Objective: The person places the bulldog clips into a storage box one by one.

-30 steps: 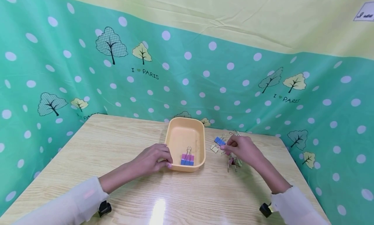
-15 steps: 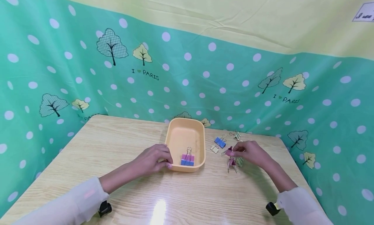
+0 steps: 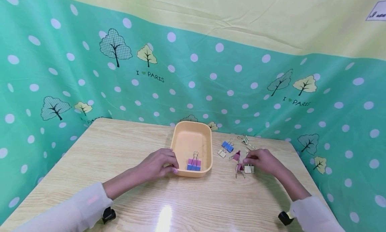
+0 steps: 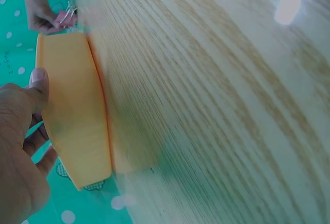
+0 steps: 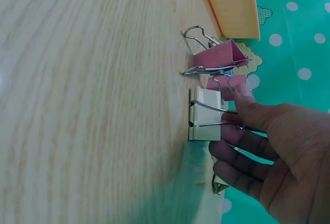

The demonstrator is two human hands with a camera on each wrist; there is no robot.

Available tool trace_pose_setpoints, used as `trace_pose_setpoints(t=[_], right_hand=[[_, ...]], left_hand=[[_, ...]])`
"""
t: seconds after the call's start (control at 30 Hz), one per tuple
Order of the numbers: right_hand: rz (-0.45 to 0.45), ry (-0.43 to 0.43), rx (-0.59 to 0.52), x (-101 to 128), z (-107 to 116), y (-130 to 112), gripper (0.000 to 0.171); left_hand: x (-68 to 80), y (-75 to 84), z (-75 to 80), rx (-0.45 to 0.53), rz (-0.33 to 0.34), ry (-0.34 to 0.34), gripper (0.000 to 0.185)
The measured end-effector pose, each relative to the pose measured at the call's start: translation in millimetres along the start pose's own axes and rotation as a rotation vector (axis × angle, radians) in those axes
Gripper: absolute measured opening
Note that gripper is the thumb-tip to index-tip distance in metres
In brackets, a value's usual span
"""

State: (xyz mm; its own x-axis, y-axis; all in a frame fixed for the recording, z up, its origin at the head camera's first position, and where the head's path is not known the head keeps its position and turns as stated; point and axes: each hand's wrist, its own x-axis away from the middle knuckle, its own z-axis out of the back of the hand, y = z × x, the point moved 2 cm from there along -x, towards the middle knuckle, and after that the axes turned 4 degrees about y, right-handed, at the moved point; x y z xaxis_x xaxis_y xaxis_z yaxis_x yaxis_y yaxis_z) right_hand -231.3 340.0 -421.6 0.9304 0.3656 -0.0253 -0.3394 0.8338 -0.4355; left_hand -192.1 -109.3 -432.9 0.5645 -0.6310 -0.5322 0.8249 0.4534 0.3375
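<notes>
On the wooden table [image 3: 120, 148], the orange tray [image 3: 191, 138] already holds one pink-and-blue clip [image 3: 193, 164]; the left hand [image 3: 156, 164] grips its rim. At three o'clock, right hand [image 3: 261, 160] fingertips pinch a cream binder clip [image 3: 249, 169]; several more lie outside.

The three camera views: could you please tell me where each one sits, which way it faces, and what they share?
Head: worn high, facing forward and down at the wooden table; both forearms, left hand and right hand show.
Left wrist: low by the table, facing the orange tray; its thumb shows.
Right wrist: low by the table, facing the cream binder clip; its fingers show.
Shared: all three show the tray.
</notes>
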Motion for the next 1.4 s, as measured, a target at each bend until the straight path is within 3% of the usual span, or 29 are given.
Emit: trace_pose_setpoints(t=[0.13, 0.37, 0.77, 1.0, 1.4], right_hand=[[-0.035, 0.028, -0.013, 3, 0, 3, 0.02], [-0.122, 0.023, -0.23, 7, -1, 12, 0.023], [-0.318, 0.057, -0.462, 14, 5, 26, 0.03], [-0.389, 0.058, -0.496, 11, 17, 27, 0.033], [-0.366, 0.086, -0.448, -8, 39, 2, 0.037]], left_hand=[[-0.8, 0.1, 0.1, 0.002, 0.001, 0.001, 0.011], [-1.1, 0.2, -0.1, -0.003, -0.01, 0.012, 0.012], [-1.1, 0.4, -0.8, 0.002, 0.007, 0.003, 0.012], [-0.3, -0.2, -1.4, -0.003, 0.004, 0.01, 0.012], [-0.8, 1.2, -0.4, 0.005, 0.038, -0.013, 0.011]])
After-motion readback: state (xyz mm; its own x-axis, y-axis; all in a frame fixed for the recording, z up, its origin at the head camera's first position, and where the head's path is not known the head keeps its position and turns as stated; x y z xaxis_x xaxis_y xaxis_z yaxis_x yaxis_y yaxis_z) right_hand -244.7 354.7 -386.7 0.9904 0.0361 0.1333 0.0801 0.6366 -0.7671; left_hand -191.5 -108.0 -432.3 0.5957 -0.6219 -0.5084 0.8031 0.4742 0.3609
